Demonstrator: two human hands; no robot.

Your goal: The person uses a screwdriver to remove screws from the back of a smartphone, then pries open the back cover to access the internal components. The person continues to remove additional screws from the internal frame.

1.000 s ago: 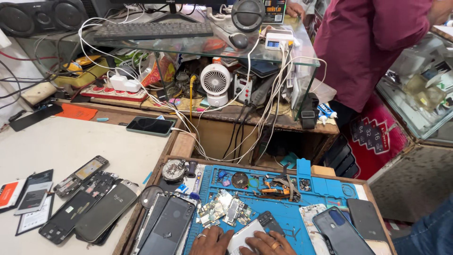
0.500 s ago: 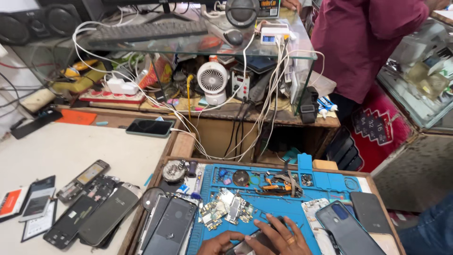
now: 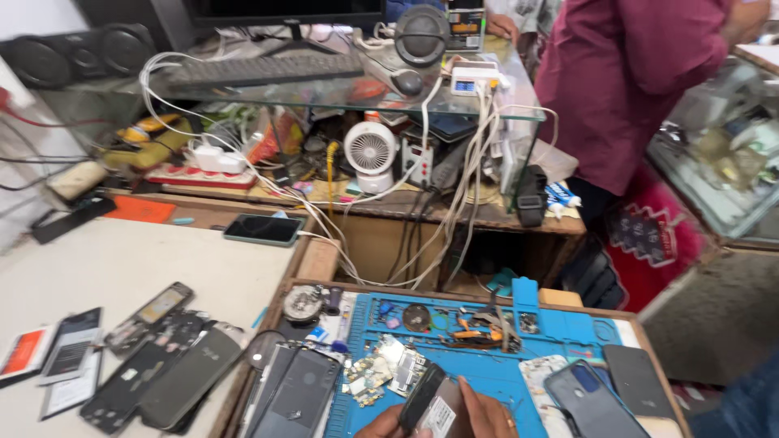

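Both hands [image 3: 442, 415] pinched a thin black phone part [image 3: 422, 397] over the blue mat [image 3: 487, 369]; it looked light, stiff, fragile, best held by its edges.

White desk fan [image 3: 369, 154], black keyboard [image 3: 264, 70], speakers [image 3: 77, 55], tangled cables [image 3: 454, 186]

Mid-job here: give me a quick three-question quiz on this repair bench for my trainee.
1. True or false: the small white fan stands on the blue work mat.
2. What do the right hand and left hand hold together?
A. a dark phone part
B. a keyboard
C. a speaker
3. On which side of the mat does the opened phone lie?

Key: 1 false, it stands on the shelf behind. 2 A, the dark phone part. 3 Its left.
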